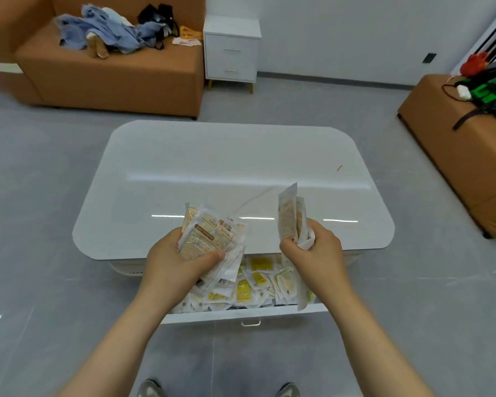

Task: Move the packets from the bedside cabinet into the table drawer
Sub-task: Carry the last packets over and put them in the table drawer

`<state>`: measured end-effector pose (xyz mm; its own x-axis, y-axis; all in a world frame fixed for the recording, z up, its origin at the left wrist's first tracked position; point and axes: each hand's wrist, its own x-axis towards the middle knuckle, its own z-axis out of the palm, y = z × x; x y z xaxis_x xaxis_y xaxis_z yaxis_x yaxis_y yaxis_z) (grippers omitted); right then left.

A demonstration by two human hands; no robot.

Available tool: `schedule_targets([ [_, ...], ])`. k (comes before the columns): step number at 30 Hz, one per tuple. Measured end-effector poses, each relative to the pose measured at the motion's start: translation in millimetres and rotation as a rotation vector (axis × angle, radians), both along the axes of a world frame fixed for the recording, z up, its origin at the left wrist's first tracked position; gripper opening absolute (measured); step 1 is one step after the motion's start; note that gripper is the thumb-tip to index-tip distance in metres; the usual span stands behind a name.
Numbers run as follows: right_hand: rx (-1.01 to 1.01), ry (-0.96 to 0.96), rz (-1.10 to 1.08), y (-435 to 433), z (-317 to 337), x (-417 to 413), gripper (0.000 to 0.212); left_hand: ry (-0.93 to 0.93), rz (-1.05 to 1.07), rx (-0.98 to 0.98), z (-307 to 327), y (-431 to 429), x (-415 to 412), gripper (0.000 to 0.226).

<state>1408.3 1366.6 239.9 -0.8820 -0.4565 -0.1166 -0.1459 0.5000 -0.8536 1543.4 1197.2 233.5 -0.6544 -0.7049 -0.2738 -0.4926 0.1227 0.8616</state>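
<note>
My left hand [175,260] grips a fanned stack of hand-warmer packets [212,239] above the left side of the open table drawer [241,315]. My right hand [317,253] pinches a few upright packets [288,217] over the drawer's right side. The drawer is pulled out from under the white table [232,173] and holds many white and yellow packets [255,282]. The white bedside cabinet [232,48] stands against the far wall, both its drawers closed, nothing on top.
A brown sofa [112,73] with a heap of clothes stands far left beside the cabinet. A brown ottoman [458,150] with cables and green items is at the right. Grey floor surrounds the table. My shoes show at the bottom edge.
</note>
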Motion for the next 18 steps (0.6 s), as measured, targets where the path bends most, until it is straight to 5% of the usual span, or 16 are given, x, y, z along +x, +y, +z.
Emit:
schedule_targets([
  [18,0.022,0.045,0.041,-27.6,-291.4,-18.6,0.010,-0.004,-0.032,-0.055,-292.1,-34.4,-16.6,0.029],
])
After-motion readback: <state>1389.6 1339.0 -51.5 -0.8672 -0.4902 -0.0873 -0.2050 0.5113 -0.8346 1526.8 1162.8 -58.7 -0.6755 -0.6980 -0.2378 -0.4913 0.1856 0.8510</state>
